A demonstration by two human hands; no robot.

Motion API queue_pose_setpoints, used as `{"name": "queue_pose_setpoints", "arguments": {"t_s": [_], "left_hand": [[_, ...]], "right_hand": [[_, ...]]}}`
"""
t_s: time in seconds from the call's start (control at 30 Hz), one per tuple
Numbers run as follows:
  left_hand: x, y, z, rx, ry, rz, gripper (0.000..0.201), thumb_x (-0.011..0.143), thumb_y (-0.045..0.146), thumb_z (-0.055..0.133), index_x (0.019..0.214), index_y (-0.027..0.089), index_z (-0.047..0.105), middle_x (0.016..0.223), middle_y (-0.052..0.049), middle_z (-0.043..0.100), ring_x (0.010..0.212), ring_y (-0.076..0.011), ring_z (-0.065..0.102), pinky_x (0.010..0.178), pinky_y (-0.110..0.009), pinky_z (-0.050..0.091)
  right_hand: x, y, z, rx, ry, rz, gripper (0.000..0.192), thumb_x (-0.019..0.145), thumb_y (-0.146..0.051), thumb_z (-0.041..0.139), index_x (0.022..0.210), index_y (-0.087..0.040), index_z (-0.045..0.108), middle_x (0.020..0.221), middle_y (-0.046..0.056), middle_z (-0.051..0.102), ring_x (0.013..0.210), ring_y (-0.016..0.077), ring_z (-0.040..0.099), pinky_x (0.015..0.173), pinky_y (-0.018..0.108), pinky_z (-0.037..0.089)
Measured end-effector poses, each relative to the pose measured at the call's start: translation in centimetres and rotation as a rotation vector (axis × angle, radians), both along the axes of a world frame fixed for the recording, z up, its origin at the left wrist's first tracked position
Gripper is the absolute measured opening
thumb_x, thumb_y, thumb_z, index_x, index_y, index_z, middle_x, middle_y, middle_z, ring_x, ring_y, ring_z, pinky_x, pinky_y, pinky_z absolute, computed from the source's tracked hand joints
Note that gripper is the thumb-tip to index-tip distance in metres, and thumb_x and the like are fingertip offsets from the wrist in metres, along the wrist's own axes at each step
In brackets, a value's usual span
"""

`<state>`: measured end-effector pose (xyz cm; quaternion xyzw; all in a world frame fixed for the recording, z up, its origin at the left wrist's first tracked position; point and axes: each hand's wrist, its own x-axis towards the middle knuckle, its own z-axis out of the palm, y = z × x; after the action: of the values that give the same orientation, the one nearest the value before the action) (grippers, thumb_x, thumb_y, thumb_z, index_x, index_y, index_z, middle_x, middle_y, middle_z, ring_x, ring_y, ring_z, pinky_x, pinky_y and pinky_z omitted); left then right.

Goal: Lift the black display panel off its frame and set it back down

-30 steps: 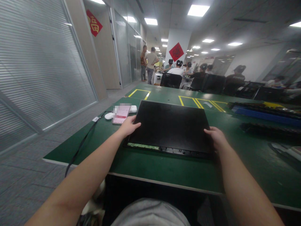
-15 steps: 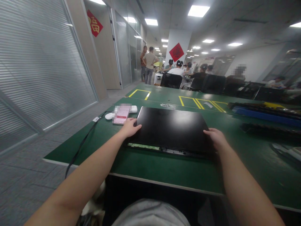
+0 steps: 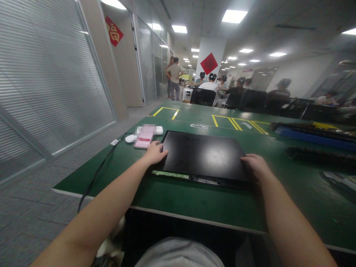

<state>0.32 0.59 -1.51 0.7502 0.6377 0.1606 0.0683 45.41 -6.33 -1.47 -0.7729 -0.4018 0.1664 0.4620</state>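
Note:
A flat black display panel (image 3: 204,154) lies face up over the green table, its surface reflecting a ceiling light. Along its near edge a green circuit board strip (image 3: 171,174) and a dark frame part show. My left hand (image 3: 155,152) grips the panel's left edge, thumb on top and fingers partly hidden at the side. On the opposite edge my right hand (image 3: 256,167) holds the panel, thumb at the rim, with its other fingers mostly out of sight underneath.
Left of the panel lie a phone (image 3: 144,139) with a pink screen, white objects (image 3: 130,138) and a black strap (image 3: 97,174). Behind are yellow tape marks (image 3: 226,118) and a small strip (image 3: 199,126). Dark parts and a blue piece (image 3: 314,137) lie right. People (image 3: 174,76) are farther back.
The panel's far edge has come down, so it lies flatter, and the reflection on it has shifted. Both hands keep their hold on its sides.

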Motion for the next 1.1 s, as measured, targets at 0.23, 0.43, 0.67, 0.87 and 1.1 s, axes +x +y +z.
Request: {"name": "queue_pose_setpoints", "arguments": {"t_s": [0.23, 0.43, 0.67, 0.87, 1.1], "left_hand": [[0.1, 0.0, 0.0, 0.013, 0.009, -0.008, 0.049, 0.085, 0.046, 0.055, 0.119, 0.014, 0.070, 0.140, -0.018, 0.051, 0.134, -0.0366, 0.046, 0.114, -0.043, 0.034], [0.1, 0.0, 0.1, 0.024, 0.017, -0.017, 0.048, 0.085, 0.044, 0.055, 0.119, 0.014, 0.071, 0.140, -0.018, 0.052, 0.134, -0.0365, 0.046, 0.114, -0.043, 0.034], [0.2, -0.1, 0.3, -0.001, 0.026, -0.019, 0.050, 0.086, 0.044, 0.054, 0.122, 0.013, 0.069, 0.141, -0.019, 0.051, 0.135, -0.0355, 0.046, 0.114, -0.042, 0.033], [0.1, -0.1, 0.2, -0.001, 0.016, -0.023, 0.051, 0.086, 0.045, 0.052, 0.121, 0.013, 0.069, 0.141, -0.020, 0.051, 0.134, -0.0361, 0.046, 0.114, -0.043, 0.033], [0.1, 0.0, 0.1, 0.009, 0.013, -0.020, 0.050, 0.085, 0.045, 0.052, 0.121, 0.016, 0.069, 0.139, -0.016, 0.054, 0.134, -0.0350, 0.047, 0.113, -0.044, 0.034]], "right_hand": [[-0.4, 0.0, 0.4, -0.061, 0.011, -0.056, 0.029, 0.062, -0.021, 0.074, 0.091, -0.016, 0.075, 0.090, 0.012, 0.073, 0.091, 0.0268, 0.067, 0.082, 0.037, 0.052], [-0.5, -0.1, 0.5, -0.067, 0.018, -0.050, 0.029, 0.062, -0.022, 0.074, 0.090, -0.016, 0.075, 0.086, 0.011, 0.072, 0.089, 0.0267, 0.067, 0.079, 0.037, 0.052], [-0.6, -0.1, 0.8, -0.037, 0.069, -0.047, 0.020, 0.059, -0.023, 0.071, 0.078, -0.017, 0.074, 0.079, 0.010, 0.072, 0.086, 0.0269, 0.067, 0.076, 0.036, 0.052], [-0.6, -0.1, 0.8, -0.006, 0.107, -0.061, 0.016, 0.059, -0.024, 0.070, 0.074, -0.018, 0.072, 0.078, 0.009, 0.073, 0.085, 0.0263, 0.067, 0.074, 0.036, 0.052], [-0.9, -0.2, 1.2, -0.020, 0.052, -0.099, 0.036, 0.065, -0.024, 0.069, 0.100, -0.017, 0.072, 0.094, 0.011, 0.072, 0.092, 0.0255, 0.066, 0.081, 0.035, 0.051]]}}
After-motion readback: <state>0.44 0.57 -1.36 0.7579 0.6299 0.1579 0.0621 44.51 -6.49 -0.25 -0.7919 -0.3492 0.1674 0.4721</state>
